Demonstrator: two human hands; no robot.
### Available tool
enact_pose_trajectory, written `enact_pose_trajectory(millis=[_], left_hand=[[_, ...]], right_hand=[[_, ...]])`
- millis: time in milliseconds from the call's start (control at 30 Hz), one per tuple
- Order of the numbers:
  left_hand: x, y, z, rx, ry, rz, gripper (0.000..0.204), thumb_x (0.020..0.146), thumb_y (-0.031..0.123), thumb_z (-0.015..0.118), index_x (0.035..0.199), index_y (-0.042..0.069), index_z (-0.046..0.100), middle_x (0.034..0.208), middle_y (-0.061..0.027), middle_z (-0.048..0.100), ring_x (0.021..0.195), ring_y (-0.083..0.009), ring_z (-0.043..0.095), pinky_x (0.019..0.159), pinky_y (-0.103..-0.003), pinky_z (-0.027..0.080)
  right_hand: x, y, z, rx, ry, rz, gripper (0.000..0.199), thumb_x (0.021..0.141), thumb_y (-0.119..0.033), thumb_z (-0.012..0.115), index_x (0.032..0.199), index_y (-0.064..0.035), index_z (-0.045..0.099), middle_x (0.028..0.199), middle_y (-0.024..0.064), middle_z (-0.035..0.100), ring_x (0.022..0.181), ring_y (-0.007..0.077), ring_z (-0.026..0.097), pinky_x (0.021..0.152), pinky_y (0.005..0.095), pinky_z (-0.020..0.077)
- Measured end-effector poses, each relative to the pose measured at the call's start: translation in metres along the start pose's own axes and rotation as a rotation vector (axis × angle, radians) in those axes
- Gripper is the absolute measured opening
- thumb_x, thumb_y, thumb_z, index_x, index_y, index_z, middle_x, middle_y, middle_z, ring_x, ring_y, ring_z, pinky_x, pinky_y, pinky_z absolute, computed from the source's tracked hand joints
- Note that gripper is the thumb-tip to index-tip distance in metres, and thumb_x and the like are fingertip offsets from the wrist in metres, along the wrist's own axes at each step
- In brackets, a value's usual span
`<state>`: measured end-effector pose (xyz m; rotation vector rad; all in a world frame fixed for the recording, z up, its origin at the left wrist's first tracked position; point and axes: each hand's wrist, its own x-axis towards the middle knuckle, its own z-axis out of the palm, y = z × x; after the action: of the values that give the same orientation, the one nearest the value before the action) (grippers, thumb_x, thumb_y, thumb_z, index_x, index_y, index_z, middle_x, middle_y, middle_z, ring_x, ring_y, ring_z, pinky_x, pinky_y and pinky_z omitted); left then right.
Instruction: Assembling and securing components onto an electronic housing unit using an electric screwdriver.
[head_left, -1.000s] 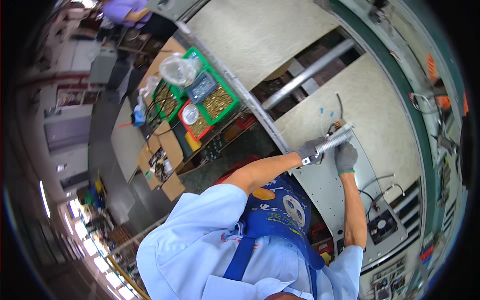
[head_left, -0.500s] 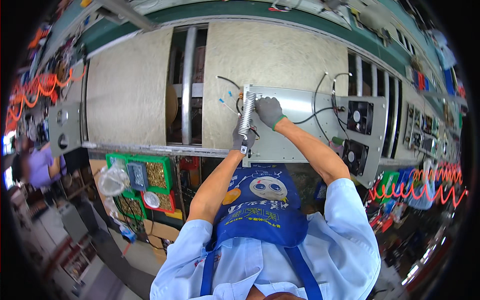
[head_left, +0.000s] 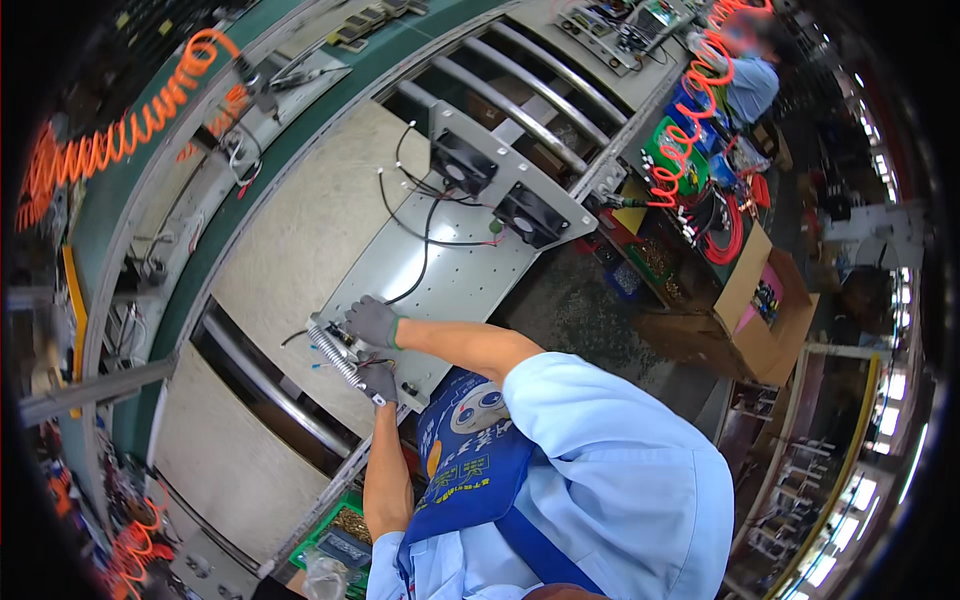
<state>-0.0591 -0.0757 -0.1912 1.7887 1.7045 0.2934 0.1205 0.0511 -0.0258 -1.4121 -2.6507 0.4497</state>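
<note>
Both my hands wear grey gloves. My left hand (head_left: 378,382) grips the near end of a ribbed silver metal rod (head_left: 330,350) that lies along the edge of a grey metal plate (head_left: 455,285). My right hand (head_left: 373,320) has its fingers curled at the upper part of the rod, next to where a black wire (head_left: 425,250) ends. The plate carries two black fans (head_left: 463,162) (head_left: 527,213) at its far end and lies on a pale board (head_left: 300,240) on the conveyor line.
Metal rollers (head_left: 520,85) run between the boards. Orange coiled hoses (head_left: 130,130) hang over the green line frame. An open cardboard box (head_left: 760,320) and bins of parts (head_left: 345,535) stand on the floor. Another person (head_left: 750,80) works far off.
The view has swung around sharply with my head. Both hands have stayed on the ribbed rod at the edge of the plate.
</note>
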Motion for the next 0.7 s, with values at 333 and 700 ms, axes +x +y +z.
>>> enact_pose_trajectory(millis=[333, 700], left_hand=[[-0.020, 0.132, -0.078, -0.774, 0.415, -0.521, 0.026, 0.098, 0.019, 0.046, 0.118, 0.003, 0.047, 0.113, -0.0165, 0.057, 0.088, -0.0244, 0.062, 0.048, -0.032, 0.055], [-0.150, 0.162, -0.079, 0.016, 0.207, -0.682, 0.052, 0.101, 0.032, 0.037, 0.134, -0.008, 0.042, 0.129, -0.0313, 0.052, 0.119, -0.0424, 0.051, 0.103, -0.042, 0.039]], right_hand=[[-0.329, 0.120, -0.027, 0.328, 0.050, 0.167, 0.024, 0.077, -0.010, 0.057, 0.096, -0.0056, 0.070, 0.101, 0.0162, 0.065, 0.103, 0.0337, 0.061, 0.090, 0.0433, 0.0495], [-0.615, 0.443, -0.203, -0.618, 0.039, 1.382, 0.052, 0.078, -0.020, 0.064, 0.127, -0.0123, 0.048, 0.119, 0.0148, 0.053, 0.092, 0.0347, 0.061, 0.070, 0.0444, 0.0532]])
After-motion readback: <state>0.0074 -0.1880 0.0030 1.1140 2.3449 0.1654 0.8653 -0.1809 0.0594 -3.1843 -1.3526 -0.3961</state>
